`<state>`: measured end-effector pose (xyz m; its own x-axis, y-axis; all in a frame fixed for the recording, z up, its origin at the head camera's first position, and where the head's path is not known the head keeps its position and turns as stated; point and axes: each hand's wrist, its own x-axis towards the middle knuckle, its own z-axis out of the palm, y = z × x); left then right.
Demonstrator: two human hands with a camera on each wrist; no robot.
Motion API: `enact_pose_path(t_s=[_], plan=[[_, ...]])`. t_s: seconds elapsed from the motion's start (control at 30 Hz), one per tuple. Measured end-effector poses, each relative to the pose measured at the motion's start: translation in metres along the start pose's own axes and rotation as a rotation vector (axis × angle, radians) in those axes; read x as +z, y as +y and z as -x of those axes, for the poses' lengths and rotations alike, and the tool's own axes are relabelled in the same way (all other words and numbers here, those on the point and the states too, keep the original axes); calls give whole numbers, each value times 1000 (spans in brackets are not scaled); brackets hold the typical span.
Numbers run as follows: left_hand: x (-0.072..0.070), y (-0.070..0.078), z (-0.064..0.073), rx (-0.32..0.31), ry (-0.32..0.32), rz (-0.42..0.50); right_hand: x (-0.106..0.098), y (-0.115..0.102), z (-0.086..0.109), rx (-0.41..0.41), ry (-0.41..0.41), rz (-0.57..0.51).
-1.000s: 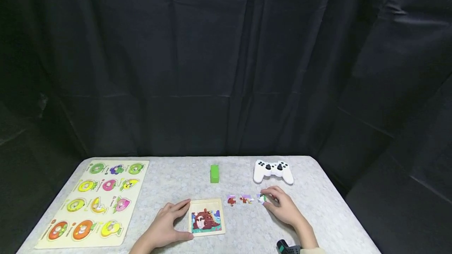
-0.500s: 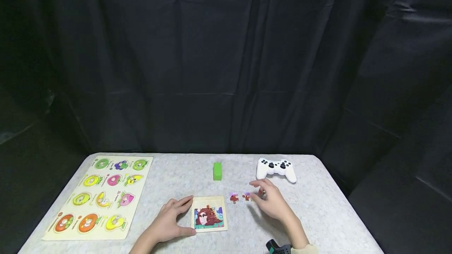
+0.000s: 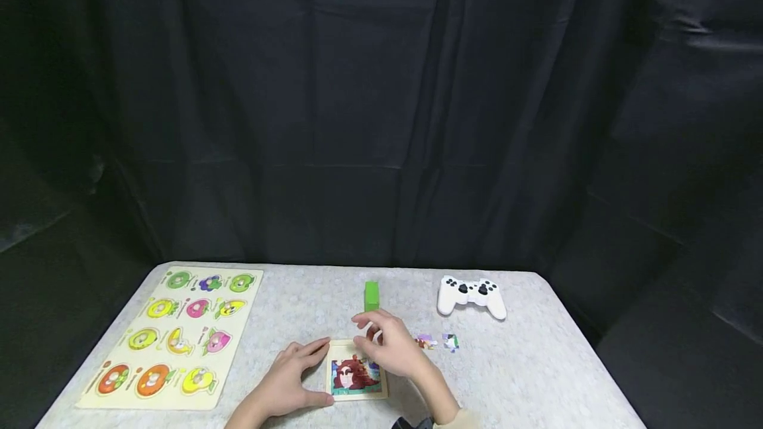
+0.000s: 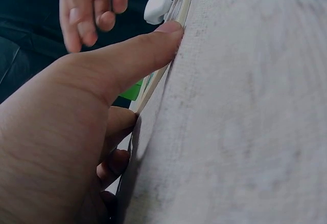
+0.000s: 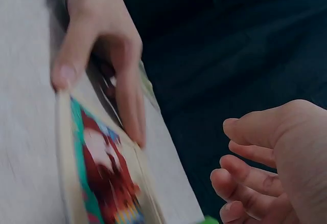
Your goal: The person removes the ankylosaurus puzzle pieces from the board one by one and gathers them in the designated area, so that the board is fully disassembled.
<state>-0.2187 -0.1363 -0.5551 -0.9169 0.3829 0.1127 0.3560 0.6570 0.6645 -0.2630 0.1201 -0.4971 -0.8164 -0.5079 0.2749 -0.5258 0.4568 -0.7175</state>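
Observation:
My left hand point(image 3: 286, 379) holds the left side of a small square wooden jigsaw puzzle point(image 3: 360, 397), thumb at the near corner and index finger at the far one. A reddish-brown creature fills its lower part; bare wood shows in the upper strip. Over the puzzle's right side hovers my right hand point(image 3: 387, 346), fingers loosely bent. Nothing appears between those fingers point(image 5: 250, 129) in the right wrist view. Right of that hand lie a purple and red puzzle piece point(image 3: 426, 341) and a green and white puzzle piece point(image 3: 451, 342). The right hand may cover another piece.
A large fruit picture board point(image 3: 197, 349) lies on the left of the table point(image 3: 524, 363). Behind the puzzle stands a green block point(image 3: 371, 296). A white game controller point(image 3: 471, 298) sits at the back right. A black curtain point(image 3: 381, 118) hangs around the table.
My right hand has left the green and white piece and moved left, over the puzzle. My left hand keeps its place on the puzzle's left side. The view has shifted slightly.

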Motion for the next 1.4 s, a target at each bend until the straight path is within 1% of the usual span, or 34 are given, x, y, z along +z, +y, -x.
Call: enact_pose_path(t_s=[0.1, 0.17, 0.3, 0.4, 0.5, 0.63, 0.73, 0.87, 1.03, 1.4], plan=[[1, 1, 0, 13, 12, -9, 11, -5, -1, 0, -42, -23], [0, 2, -1, 8, 12, -10, 19, -4, -1, 8, -74, -36], [-1, 3, 0, -1, 1, -6, 32, 4, 2, 56, -127, -80], [-2, 4, 1, 0, -6, -1, 40, 10, 5, 69, -143, -110], [-3, 4, 2, 8, -7, 5, 47, 15, 8, 56, -135, -107], [-4, 4, 2, 19, -6, 8, 51, 18, 11, 48, -104, -78], [-4, 5, 2, 17, -9, 12, 53, 19, 12, 49, -93, -60], [-4, 6, 2, 3, -14, 14, 54, 17, 12, 40, -98, -24], [-4, 6, 3, -8, -19, 5, 55, 12, 13, 48, -100, 9], [-4, 5, 2, -13, -30, 17, 56, 8, 13, 112, -92, -12]])
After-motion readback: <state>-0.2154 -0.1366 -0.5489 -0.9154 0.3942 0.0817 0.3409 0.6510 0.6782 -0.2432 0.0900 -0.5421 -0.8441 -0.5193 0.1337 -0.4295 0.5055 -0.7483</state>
